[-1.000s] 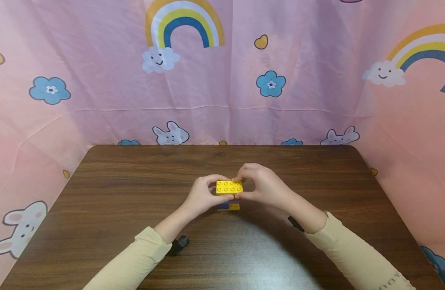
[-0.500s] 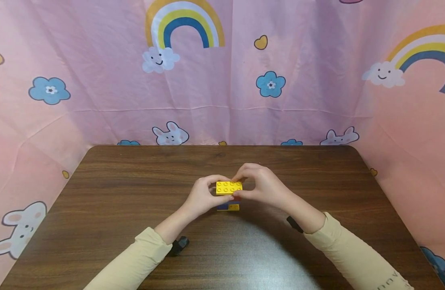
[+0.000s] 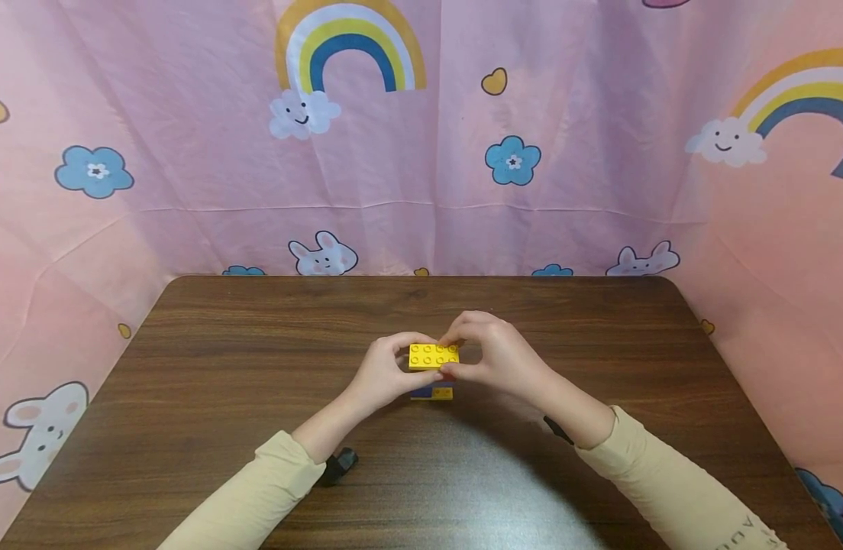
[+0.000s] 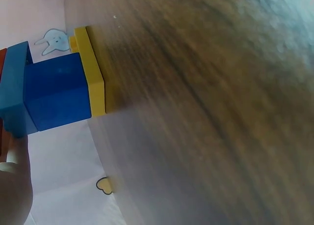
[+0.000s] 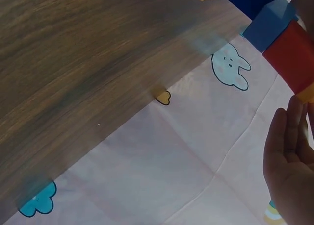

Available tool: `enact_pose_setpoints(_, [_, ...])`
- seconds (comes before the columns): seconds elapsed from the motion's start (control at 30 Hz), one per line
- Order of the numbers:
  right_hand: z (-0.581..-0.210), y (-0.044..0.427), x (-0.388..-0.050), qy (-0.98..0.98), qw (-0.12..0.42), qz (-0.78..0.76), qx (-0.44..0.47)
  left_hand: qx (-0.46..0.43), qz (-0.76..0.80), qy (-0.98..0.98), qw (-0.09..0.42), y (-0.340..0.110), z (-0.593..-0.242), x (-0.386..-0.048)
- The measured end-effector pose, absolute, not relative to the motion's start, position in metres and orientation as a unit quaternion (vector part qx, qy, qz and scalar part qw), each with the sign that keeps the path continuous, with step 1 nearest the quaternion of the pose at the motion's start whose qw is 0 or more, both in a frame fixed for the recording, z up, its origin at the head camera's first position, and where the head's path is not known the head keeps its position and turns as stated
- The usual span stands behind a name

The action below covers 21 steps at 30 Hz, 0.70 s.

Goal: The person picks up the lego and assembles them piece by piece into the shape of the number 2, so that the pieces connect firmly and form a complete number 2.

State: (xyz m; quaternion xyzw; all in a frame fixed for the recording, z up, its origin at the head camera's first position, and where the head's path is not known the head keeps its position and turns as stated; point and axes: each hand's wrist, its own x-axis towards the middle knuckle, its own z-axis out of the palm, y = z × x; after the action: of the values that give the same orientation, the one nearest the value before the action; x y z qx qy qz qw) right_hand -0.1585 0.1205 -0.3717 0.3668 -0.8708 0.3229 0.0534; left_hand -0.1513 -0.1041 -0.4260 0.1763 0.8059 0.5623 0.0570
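A stack of toy building bricks stands upright mid-table. Its lowest piece is a flat yellow brick (image 4: pixel 95 78) with a dark blue brick (image 4: pixel 56 90) above it. Over those come a lighter blue brick (image 5: pixel 271 24), a red brick (image 5: pixel 292 56) and, on top, a yellow eight-stud brick (image 3: pixel 427 356). My left hand (image 3: pixel 382 370) grips the upper stack from the left, thumb in front and fingers behind; its exact contact is partly hidden. From the right, my right hand (image 3: pixel 505 355) pinches the top yellow brick's right end between thumb and fingers.
The brown wooden table (image 3: pixel 256 328) extends around the stack. A pink patterned curtain (image 3: pixel 463 229) hangs behind it and along both sides. Dark wrist gear (image 3: pixel 339 464) shows below the left forearm.
My right thumb has shifted up slightly onto the top yellow brick's front edge. Otherwise both hands and the stack stay almost in place.
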Motion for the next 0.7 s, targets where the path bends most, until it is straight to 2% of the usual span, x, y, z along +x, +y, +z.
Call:
enact_pose_setpoints(0.33, [-0.3729, 0.1196, -0.1589, -0.869, 0.074, 0.313, 0.377, 0.174, 0.561, 0.807, 0.058, -0.1047, -0.4257, -0.1523])
enact_pose_setpoints(0.7, [-0.3732, 0.1193, -0.1582, -0.873, 0.060, 0.317, 0.366, 0.166, 0.562, 0.807, 0.071, -0.1037, -0.4225, -0.1502])
